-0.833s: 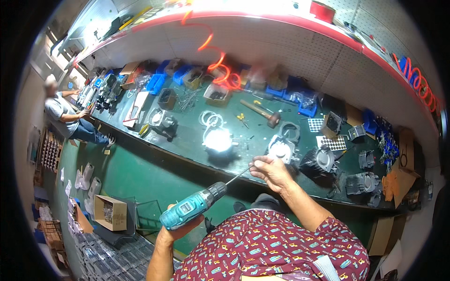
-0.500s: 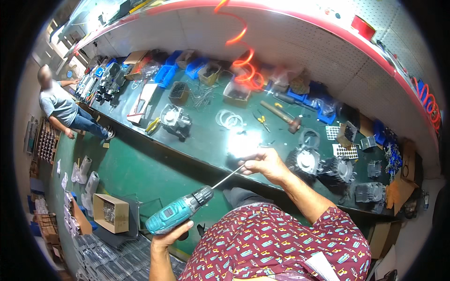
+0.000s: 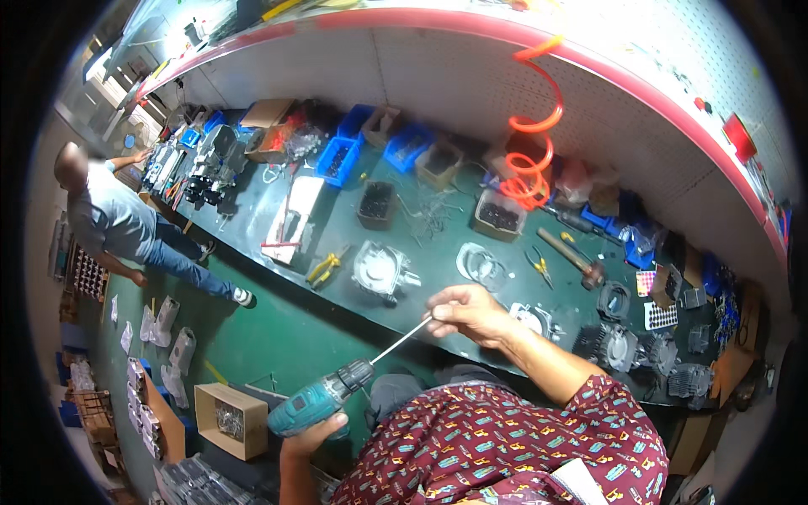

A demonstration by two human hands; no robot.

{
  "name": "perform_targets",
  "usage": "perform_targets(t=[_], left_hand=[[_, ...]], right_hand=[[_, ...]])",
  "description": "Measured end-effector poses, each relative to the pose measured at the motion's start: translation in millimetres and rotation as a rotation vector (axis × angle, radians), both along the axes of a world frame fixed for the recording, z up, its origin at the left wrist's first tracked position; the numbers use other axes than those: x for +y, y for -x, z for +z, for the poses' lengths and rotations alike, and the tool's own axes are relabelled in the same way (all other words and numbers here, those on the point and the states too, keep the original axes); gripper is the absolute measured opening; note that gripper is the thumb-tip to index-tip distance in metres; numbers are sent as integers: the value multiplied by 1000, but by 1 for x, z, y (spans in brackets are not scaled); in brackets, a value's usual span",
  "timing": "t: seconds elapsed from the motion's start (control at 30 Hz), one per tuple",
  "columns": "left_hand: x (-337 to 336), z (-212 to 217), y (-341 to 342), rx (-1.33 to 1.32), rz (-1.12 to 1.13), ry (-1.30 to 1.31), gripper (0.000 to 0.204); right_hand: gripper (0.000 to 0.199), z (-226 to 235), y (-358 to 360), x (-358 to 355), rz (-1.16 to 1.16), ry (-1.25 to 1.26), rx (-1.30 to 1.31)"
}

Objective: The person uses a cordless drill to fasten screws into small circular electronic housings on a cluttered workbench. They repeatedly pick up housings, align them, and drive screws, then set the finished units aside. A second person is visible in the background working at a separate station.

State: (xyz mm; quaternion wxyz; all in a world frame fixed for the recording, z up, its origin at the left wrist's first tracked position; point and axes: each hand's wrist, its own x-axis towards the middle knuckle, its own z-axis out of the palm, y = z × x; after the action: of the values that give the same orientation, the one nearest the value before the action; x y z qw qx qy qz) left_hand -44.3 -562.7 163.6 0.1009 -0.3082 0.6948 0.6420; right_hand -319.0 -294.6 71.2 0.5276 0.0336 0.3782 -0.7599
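My left hand (image 3: 315, 436) is wrapped round the handle of a teal and black cordless drill (image 3: 305, 407), held low in front of me beside the bench. From its chuck a long thin driver bit (image 3: 401, 340) points up to the right. At its tip, the fingers of my right hand (image 3: 473, 315) are pinched together; whether a small screw is between them is hidden. Beyond the hands, a round grey metal engine casing (image 3: 379, 268) sits on the green bench (image 3: 337, 223). Another pale metal part (image 3: 534, 320) lies just right of my right hand.
Pliers (image 3: 326, 268), a hammer (image 3: 572, 257), blue bins (image 3: 339, 160) and boxes of screws (image 3: 498, 215) lie along the bench. An orange coiled hose (image 3: 539, 126) hangs over it. Finned castings (image 3: 619, 347) stand right. A co-worker (image 3: 126, 215) stands far left; an open carton (image 3: 230, 421) is lower left.
The view has shifted left along the bench, so its contents appear farther right. The co-worker has stepped and appears larger. Both hands keep their grip on the drill and at the bit's tip.
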Motion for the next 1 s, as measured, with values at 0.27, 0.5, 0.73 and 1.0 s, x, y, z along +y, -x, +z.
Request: perform_targets(t=[0.27, 0.5, 0.73, 1.0], left_hand=[[-114, -60, 74, 97, -132, 11, 41], [-206, -99, 121, 188, -204, -143, 39], [-238, -104, 169, 108, -131, -445, 43], [-236, -116, 194, 51, -35, -517, 35]], right_hand=[[21, -12, 12, -97, -380, 29, -168], [24, 20, 33, -174, -562, -44, -158], [25, 17, 45, -199, -649, 72, -189], [34, -11, 78, -188, -556, 171, -190]])
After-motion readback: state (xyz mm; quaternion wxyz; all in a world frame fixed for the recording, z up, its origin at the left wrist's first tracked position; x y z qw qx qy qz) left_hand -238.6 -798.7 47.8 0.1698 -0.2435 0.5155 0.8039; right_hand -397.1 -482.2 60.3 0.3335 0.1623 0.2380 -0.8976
